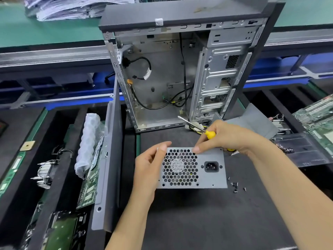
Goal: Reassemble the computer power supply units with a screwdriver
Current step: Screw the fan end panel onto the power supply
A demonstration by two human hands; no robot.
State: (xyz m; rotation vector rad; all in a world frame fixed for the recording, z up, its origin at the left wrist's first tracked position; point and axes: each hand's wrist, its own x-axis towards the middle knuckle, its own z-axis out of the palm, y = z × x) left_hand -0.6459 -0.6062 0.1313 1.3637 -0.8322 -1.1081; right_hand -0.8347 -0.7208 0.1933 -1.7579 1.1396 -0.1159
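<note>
Power supply unit (192,168) stands on the dark worktop (198,222), its grey back plate facing the camera, honeycomb fan grille to one side and a black mains socket (211,166) to the other. At the grille-side edge of the unit, the left hand (149,168) holds it with thumb and fingers curled round the corner. At the unit's top edge, the right hand (225,138) presses a fingertip onto the plate while its grip is closed round a screwdriver (200,128) with a yellow handle, the shaft pointing away from the unit. Just beside the unit's socket-side lower corner lie a few small loose screws (236,185). Beyond the unit stands an open computer case (180,69), cables hanging inside. A grey side panel (110,159) leans just past the left hand, with circuit boards (88,186) farther out on that side.
</note>
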